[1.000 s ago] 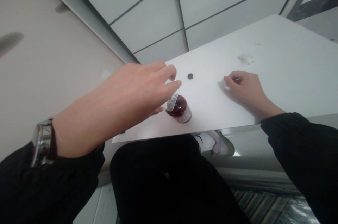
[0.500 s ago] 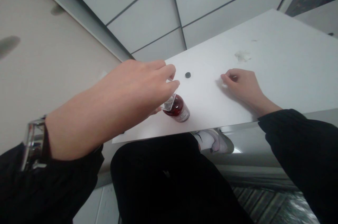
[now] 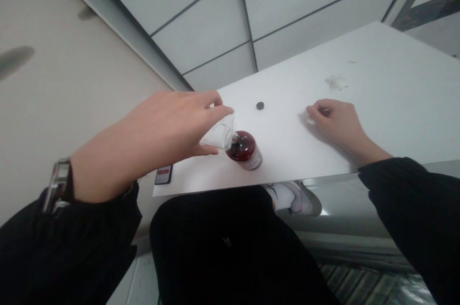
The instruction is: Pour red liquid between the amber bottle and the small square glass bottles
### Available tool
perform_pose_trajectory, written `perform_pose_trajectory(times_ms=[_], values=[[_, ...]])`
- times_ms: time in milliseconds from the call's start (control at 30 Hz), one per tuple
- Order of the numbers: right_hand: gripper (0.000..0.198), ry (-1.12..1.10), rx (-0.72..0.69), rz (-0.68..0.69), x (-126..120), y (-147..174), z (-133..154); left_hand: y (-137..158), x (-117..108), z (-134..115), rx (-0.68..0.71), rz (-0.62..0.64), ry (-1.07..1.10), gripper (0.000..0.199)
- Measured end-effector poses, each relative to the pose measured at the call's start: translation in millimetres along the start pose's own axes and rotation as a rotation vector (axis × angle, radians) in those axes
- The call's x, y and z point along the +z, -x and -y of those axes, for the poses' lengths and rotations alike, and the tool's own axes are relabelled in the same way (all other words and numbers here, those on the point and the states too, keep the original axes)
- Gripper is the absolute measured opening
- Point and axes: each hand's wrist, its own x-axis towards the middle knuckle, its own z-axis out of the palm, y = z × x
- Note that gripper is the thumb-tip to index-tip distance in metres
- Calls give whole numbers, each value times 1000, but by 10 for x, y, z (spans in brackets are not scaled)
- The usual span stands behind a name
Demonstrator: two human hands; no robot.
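My left hand [image 3: 179,120] is closed round a small clear bottle [image 3: 219,134], which is tilted on its side with its neck pointing right. That neck is at the top of a dark red bottle [image 3: 245,149] standing upright on the white table [image 3: 287,142]. My fingers cover much of the clear bottle. Beyond the red bottle lies a small dark round cap [image 3: 260,105]. To the right, my right hand [image 3: 334,115] rests on the tabletop with its fingers curled in a loose fist; nothing shows in them.
A phone [image 3: 164,174] with its screen lit lies at the table's left front corner, under my left wrist. Behind my right hand is a pale crumpled patch [image 3: 336,82] on the tabletop. White panels [image 3: 219,63] with dark lines stand along the far edge.
My left hand has turned and drawn a little left, and the clear bottle's neck now shows at the red bottle's top. The phone has come into view. My right hand keeps its pose.
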Motion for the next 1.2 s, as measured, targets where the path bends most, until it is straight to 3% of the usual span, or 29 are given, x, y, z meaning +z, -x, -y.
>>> perform_pose_trajectory(times_ms=[333,467,633,700,867,1033,1200], values=[[28,25,49,-2,-29,35,49,222,557,206,-65,-204,374,61],[26,31,88,-3,-48,48,100,328,768,267,-160,-316,536,63],[26,39,97,-33,-71,66,200,363,1247,250,-318,-586,881,78],[26,68,110,-34,-74,75,219,318,1473,187,-362,-630,970,80],[26,108,137,-58,-69,89,231,194,1863,44,-340,-611,1009,60],[27,162,148,-27,-61,89,292,153,2067,47,-333,-505,962,58],[23,265,-62,56,-18,63,222,126,2217,58,-298,-443,922,68]])
